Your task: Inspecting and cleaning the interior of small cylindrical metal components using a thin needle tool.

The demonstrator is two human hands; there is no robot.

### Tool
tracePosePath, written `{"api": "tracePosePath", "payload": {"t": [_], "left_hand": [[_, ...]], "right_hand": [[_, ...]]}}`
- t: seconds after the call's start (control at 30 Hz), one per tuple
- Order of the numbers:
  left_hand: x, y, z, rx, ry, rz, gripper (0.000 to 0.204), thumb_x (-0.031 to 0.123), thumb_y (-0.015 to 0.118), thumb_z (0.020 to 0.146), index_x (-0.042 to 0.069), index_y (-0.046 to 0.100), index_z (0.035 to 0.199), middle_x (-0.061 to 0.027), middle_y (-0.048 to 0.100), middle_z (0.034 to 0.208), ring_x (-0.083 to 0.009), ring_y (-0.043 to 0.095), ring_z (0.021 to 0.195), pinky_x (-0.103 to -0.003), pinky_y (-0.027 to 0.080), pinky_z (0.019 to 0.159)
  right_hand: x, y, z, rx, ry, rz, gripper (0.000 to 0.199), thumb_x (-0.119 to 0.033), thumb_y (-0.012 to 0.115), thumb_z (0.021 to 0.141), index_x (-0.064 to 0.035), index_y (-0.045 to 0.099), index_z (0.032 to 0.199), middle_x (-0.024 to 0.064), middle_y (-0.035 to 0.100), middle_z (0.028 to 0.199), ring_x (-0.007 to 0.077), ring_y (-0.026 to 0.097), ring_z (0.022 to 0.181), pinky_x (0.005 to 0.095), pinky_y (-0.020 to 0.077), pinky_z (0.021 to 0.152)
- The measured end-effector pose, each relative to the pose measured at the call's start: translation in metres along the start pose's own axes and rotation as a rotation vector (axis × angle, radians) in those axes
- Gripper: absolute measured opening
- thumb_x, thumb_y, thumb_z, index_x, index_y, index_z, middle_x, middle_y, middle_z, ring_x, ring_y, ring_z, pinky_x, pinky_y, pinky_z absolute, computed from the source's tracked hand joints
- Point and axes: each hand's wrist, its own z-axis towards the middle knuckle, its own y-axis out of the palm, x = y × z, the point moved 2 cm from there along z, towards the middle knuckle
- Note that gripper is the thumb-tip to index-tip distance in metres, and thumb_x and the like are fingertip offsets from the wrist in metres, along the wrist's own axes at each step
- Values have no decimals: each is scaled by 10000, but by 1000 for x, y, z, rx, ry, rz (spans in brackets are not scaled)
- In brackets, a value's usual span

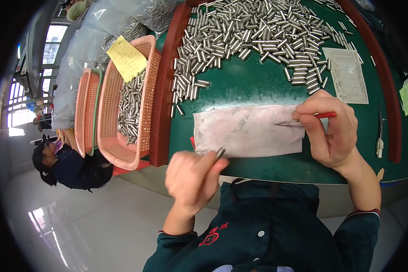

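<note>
Over the near left corner of a pale pinkish cloth (245, 131), my left hand (192, 174) is closed with a small metal cylinder (220, 153) pinched between thumb and forefinger. My right hand (333, 127) grips a slim tool with a red handle (325, 115), its thin pointed metal tip directed left above the cloth's right part. Tip and cylinder are well apart. Beyond the cloth, a large heap of short shiny metal cylinders (249, 34) spreads across the green tabletop (240, 86). A bit of something red (192, 142) shows at the cloth's left edge.
Dark red wooden rails (161, 99) border the table. Left of it stands a pink basket (105, 113) with more cylinders and a yellow note (128, 59). Another pink basket (84, 113) stands farther left, near clear plastic bags and a seated person (72, 165). A printed sheet (347, 75) lies at right.
</note>
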Motion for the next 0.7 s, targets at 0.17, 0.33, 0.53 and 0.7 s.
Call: {"api": "tracePosePath", "payload": {"t": [0.17,0.33,0.53,0.7], "left_hand": [[-17,22,0,-321,-91,5,169,29,729,655,35,601,766,-39,481,576,-221,432,502,-311,329,492],[-5,-22,-25,4,-407,-349,129,-61,643,726,-22,573,828,-88,578,660,-176,515,554,-265,403,521],[-14,-31,-112,284,-1284,-1642,144,171,534,895,46,531,967,-44,528,765,-128,461,702,-256,371,651],[-19,-20,-162,454,-1363,-1800,155,213,550,887,75,509,947,-11,428,749,-115,375,689,-231,333,631]], "right_hand": [[-5,0,2,-14,-15,-13,155,57,643,739,32,525,836,86,576,678,168,492,470,248,376,423],[-5,-4,1,-54,5,-42,147,98,619,730,43,525,830,105,585,691,179,516,500,249,395,448],[-8,-3,-6,-148,90,12,95,26,488,868,80,482,946,169,596,766,206,545,643,281,444,592],[-6,-3,-10,-155,145,24,131,-50,437,922,59,454,992,186,574,776,235,563,685,295,475,641]]}}
